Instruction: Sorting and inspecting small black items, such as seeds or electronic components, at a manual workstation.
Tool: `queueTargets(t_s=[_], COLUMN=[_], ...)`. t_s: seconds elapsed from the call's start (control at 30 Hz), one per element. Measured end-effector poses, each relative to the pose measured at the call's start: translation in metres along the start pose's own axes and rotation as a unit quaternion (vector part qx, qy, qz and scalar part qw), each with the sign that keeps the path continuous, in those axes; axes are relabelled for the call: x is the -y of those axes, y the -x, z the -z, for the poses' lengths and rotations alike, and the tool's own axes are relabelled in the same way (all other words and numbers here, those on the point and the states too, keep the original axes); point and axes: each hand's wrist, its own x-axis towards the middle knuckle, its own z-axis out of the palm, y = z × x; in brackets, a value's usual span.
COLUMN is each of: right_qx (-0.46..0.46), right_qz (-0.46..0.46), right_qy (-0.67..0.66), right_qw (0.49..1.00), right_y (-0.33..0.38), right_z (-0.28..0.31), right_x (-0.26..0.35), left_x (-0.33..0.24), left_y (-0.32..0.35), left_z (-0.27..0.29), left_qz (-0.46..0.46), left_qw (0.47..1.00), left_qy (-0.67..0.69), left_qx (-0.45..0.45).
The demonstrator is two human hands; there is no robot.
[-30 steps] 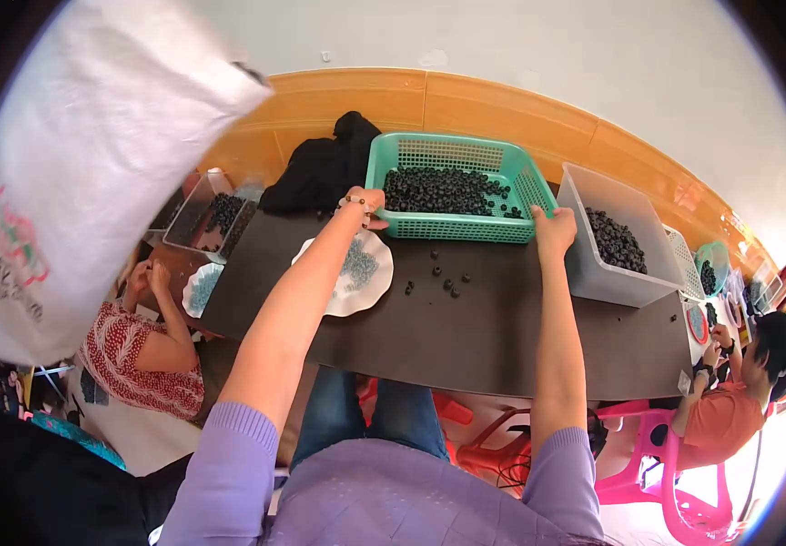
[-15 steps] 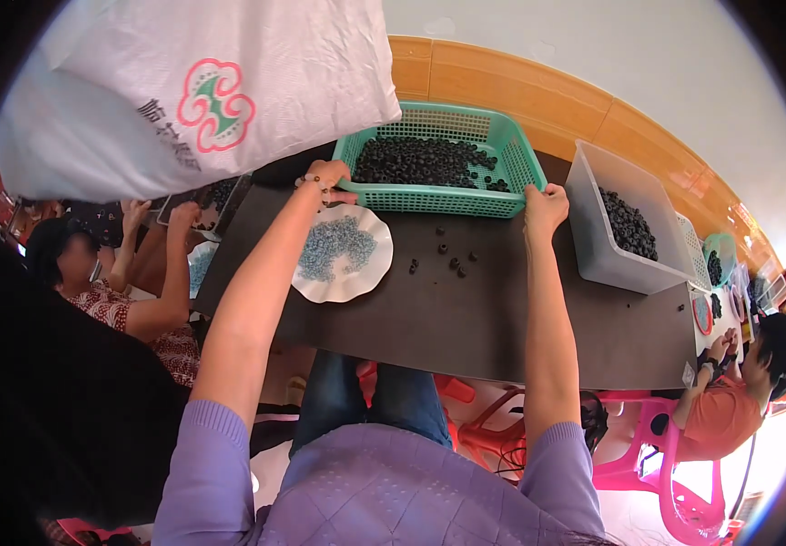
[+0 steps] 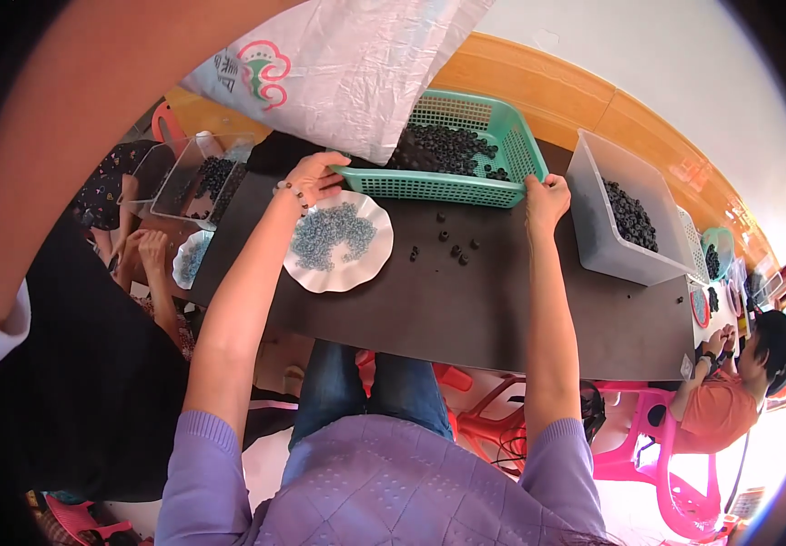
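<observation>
The left hand (image 3: 316, 178) and right hand (image 3: 547, 200) clamp 2 front corners of a green, latticed plastic basket (image 3: 438, 187) at the dark table's (image 3: 393, 318) far side. Inside lie rounded black beads (image 3: 455, 150); a crinkly white sack (image 3: 356, 73) overhangs. Nearby: 1 scalloped white plate (image 3: 356, 273).

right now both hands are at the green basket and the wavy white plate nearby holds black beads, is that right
No, the wavy white plate holds pale blue beads, as the head view shows; left hand and right hand are indeed at the green basket.

Orange panelling (image 3: 552, 71) lines the wall (image 3: 657, 77) (pink chair (image 3: 662, 460) at lower right)
</observation>
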Motion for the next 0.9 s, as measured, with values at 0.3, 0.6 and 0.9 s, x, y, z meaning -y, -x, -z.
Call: queueTargets(t_s=[0.3,0.6,0.9], right_qx=[-0.007,0.003,0.021], right_qz=[0.014,0.004,0.02], right_qy=[0.007,-0.008,0.017], right_qw=[1.0,1.0,0.999], right_y=[0.005,0.008,0.004], right_z=[0.004,0.004,0.007], right_x=[0.004,0.007,0.005], left_x=[-0.009,-0.019,0.01], left_y=[-0.005,-0.038,-0.06], left_z=[0.009,0.003,-0.02], left_qz=[-0.12,-0.193,-0.226], left_qw=[0.864,0.907,0.94], left_qy=[0.48,0.364,0.22], left_qx=[0.093,0.088,-0.127])
